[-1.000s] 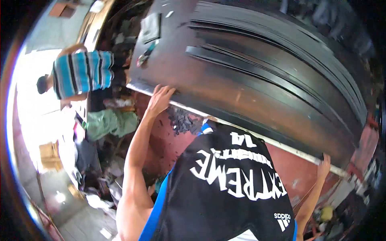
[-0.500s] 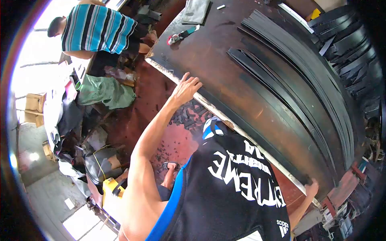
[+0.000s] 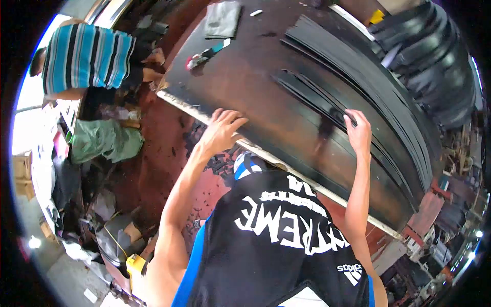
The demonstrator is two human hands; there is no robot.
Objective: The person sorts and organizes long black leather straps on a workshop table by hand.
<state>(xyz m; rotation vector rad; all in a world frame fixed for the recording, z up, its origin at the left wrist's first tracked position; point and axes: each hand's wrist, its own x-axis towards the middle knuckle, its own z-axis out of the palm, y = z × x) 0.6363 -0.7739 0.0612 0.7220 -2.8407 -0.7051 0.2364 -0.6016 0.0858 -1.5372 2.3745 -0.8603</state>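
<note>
My right hand (image 3: 359,134) is over the middle of the dark table (image 3: 302,130), its fingers closed on a black strip (image 3: 327,108) of the smaller bundle. How many strips lie between the fingertips is hidden. My left hand (image 3: 221,132) rests at the table's pale near edge (image 3: 286,166), fingers spread, holding nothing. A larger stack of long dark strips (image 3: 358,77) curves across the far side. Toward the left end of the tabletop lie a red and teal cutter-like tool (image 3: 208,53), a folded grey cloth (image 3: 223,20) and a small white stick (image 3: 256,13).
Dark rolled or folded sheets (image 3: 429,61) are piled beyond the table's far side. Black scraps litter the red floor (image 3: 163,153). On the left, a person in a striped shirt (image 3: 89,56) is near a green sack (image 3: 107,140). A yellow object (image 3: 135,266) lies at lower left.
My right hand has left the table's near right corner and reached up to the smaller strip bundle, closing on it. My left hand stays at the edge. The view has shifted.
</note>
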